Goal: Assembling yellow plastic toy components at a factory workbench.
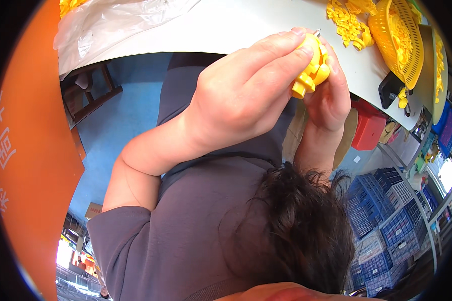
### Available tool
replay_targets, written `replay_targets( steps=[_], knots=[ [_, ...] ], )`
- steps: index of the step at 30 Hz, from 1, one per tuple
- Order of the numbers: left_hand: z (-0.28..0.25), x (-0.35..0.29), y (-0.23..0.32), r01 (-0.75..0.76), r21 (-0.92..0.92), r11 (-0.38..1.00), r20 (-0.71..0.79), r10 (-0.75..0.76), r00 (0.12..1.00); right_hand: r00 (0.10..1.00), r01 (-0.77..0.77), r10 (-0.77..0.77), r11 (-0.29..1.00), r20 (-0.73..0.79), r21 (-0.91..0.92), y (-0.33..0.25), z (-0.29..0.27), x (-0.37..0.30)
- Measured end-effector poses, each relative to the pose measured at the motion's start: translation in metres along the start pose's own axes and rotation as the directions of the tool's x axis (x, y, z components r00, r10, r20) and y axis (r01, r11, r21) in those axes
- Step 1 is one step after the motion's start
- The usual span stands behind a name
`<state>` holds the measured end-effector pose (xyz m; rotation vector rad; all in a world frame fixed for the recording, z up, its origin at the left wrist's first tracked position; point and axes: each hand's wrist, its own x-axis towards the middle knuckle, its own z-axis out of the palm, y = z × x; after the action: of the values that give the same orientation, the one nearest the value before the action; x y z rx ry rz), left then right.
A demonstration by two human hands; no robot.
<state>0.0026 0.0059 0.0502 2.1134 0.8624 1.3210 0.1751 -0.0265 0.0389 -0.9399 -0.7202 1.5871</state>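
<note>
Yellow and rounded, a toy (312,75) is held between the left hand (238,90), fingers (286,52) closed narrowly over it, and the right hand (333,98), cupped alongside. It could be dropped if its smooth curves slipped under the fingertips. The forearms (160,138) are raised, palms turned inward.

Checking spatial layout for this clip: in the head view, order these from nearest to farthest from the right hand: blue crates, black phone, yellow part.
From the right hand:
1. Yellow part: held between the two hands.
2. Black phone: to the right, at the table edge.
3. Blue crates: lower right, stacked beyond the table.
</note>
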Motion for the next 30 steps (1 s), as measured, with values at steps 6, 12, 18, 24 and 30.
replay_targets(
  steps=[6, 12, 18, 24, 30],
  knots=[
    [0.002, -0.003, 0.000, -0.013, -0.026, 1.000, -0.017, 0.012, 1.000, 1.000, -0.017, 0.015, 0.988, -0.012, -0.154, -0.008, 0.010, -0.003],
    [-0.005, -0.001, -0.002, 0.061, -0.134, 0.989, 0.068, -0.052, 0.996, 0.999, 0.022, -0.018, 0.989, 0.031, -0.143, -0.003, 0.009, -0.006],
    [-0.010, -0.003, 0.001, 0.132, -0.193, 0.972, 0.086, -0.118, 0.989, 0.983, 0.049, -0.018, 0.985, 0.184, -0.168, 0.004, -0.006, -0.002],
    [-0.005, -0.002, 0.003, 0.131, -0.102, 0.986, 0.056, -0.126, 0.990, 0.989, 0.029, -0.010, 0.992, 0.151, -0.126, 0.007, -0.008, 0.001],
    [-0.006, -0.002, 0.000, 0.159, -0.082, 0.984, 0.115, -0.149, 0.982, 0.981, 0.032, -0.025, 0.999, 0.192, -0.036, 0.018, -0.016, 0.004]
  ],
)
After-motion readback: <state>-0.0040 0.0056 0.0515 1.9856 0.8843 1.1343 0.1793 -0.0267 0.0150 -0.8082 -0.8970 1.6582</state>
